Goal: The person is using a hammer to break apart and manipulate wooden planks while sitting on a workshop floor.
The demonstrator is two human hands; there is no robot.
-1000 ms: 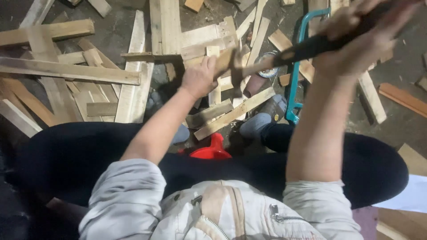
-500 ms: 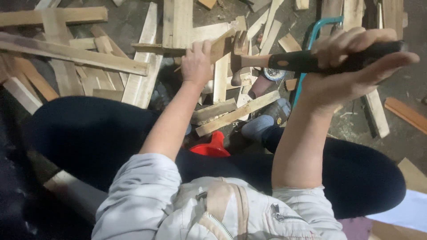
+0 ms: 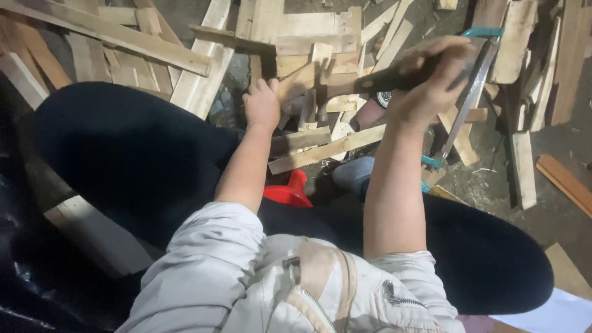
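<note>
A: Head view. Left hand [image 3: 264, 103] fingers closed round a short wood block [image 3: 297, 80], pinning it on the scrap pile so it stays put.

B: Right hand?

A: Right hand [image 3: 435, 80] fingers wrapped tight on a dark tool handle [image 3: 394, 77]. Looks like a hammer or hatchet; head end blurred, can't tell which. The handle points toward the block, just beyond the left fingers, so a working grip and not just carrying.

B: Surroundings?

A: Floor [image 3: 555, 209] littered with wood offcuts [image 3: 154, 46]. Teal-framed hacksaw [image 3: 472, 92] lies under the right fingers, set aside but within reach. Something red [image 3: 288, 192] sits between the knees, mostly hidden.
</note>
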